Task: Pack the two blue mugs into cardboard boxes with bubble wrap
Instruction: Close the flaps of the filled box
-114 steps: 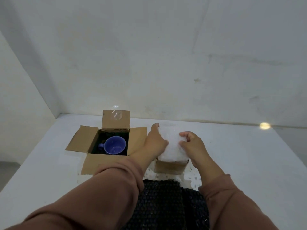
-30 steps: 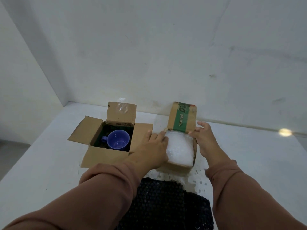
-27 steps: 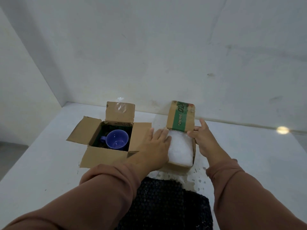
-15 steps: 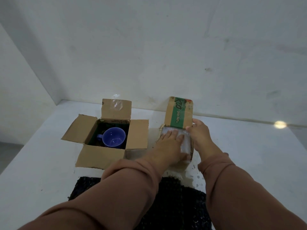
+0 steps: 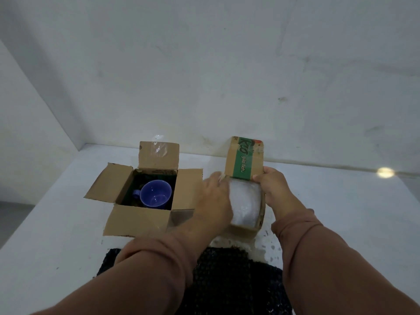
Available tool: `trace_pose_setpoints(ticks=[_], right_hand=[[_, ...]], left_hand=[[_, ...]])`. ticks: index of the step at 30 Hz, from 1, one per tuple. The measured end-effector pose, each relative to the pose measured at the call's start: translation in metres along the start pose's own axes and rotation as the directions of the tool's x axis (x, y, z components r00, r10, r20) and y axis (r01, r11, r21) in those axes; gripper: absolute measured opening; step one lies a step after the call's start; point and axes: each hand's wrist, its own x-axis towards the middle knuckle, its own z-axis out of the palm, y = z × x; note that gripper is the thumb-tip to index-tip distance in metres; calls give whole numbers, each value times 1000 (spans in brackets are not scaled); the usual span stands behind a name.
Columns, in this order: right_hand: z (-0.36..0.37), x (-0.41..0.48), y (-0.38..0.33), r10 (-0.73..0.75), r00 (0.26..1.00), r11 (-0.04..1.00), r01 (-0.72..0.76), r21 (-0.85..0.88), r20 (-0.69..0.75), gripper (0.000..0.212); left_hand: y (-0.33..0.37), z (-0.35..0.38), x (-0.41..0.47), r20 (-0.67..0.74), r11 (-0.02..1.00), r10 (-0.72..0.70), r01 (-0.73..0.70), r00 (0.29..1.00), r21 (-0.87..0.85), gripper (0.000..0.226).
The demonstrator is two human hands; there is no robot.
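Observation:
A blue mug (image 5: 155,194) stands upright in the open cardboard box (image 5: 136,220) on the left, on dark padding, with all flaps spread. To its right is a smaller cardboard box (image 5: 244,227) with a green-banded flap (image 5: 245,159) standing up at the back. A white bubble-wrap bundle (image 5: 246,204) fills it; whatever it wraps is hidden. My left hand (image 5: 213,201) lies along that box's left side, fingertips at the flap's left corner. My right hand (image 5: 273,189) grips its right side, thumb on the base of the flap.
A black bubble-wrap sheet (image 5: 227,280) lies at the table's near edge under my forearms. The white table (image 5: 341,212) meets a white wall close behind both boxes. A wall also runs along the left. A bright light spot (image 5: 385,172) sits at the far right.
My left hand has slid off the top of the white bundle to the box's left side, so the wrap shows again. My right hand stays on the right side.

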Motion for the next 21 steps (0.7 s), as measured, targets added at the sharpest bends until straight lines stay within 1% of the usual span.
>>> trace_pose_setpoints(ticks=[1,2,4,6,9,11,13,14,15,16,17,18,19,20,21], right_hand=[[1,-1,0,4,1000,1000,-4,29,11,26],[1,-3,0,2,1000,999,-3,48,20,26],[1,-5,0,-18,1000,998,17,63,21,27],[0,-7,-1,-43,999,998,42,43,21,26],[-1,-13,-4,-80,994,995,85,-58,76,32],[-2,-17,-6,-94,990,995,97,-34,102,35],[-1,-24,-9,-137,987,990,140,-20,86,34],[-3,-28,-9,-176,982,980,181,-82,65,32],[-6,-33,-8,-233,970,953,241,-182,63,29],[-9,-40,-8,-302,950,905,311,-289,77,27],[-12,-46,-6,-388,913,827,405,-389,124,27],[-15,-51,-2,-467,867,733,490,-472,174,26],[-18,-55,4,-499,845,700,525,-484,194,25],[-21,-58,9,-490,854,718,509,-475,175,23],[-21,-62,12,-446,886,805,460,-374,130,21]], left_hand=[[-5,-5,-1,41,993,-100,102,994,-52,62],[-8,-10,0,113,984,-154,163,982,-69,60],[-11,-15,5,204,980,-163,182,965,-78,56],[-12,-20,7,233,974,-157,189,960,-125,53],[-14,-19,6,241,952,-200,246,950,-182,52],[-15,-19,5,258,925,-222,287,940,-249,51],[-18,-19,4,274,889,-241,325,931,-324,49],[-20,-19,3,286,858,-255,352,924,-374,46],[-21,-20,1,305,809,-272,389,913,-440,40],[-21,-21,-1,314,752,-297,424,902,-505,30],[-22,-24,-3,314,702,-325,450,892,-552,18],[-22,-28,-5,312,668,-343,463,886,-583,10],[-21,-31,-8,328,621,-346,476,879,-622,16],[-20,-34,-10,376,540,-339,506,862,-673,23],[-17,-38,-12,451,426,-323,554,832,-716,29]])
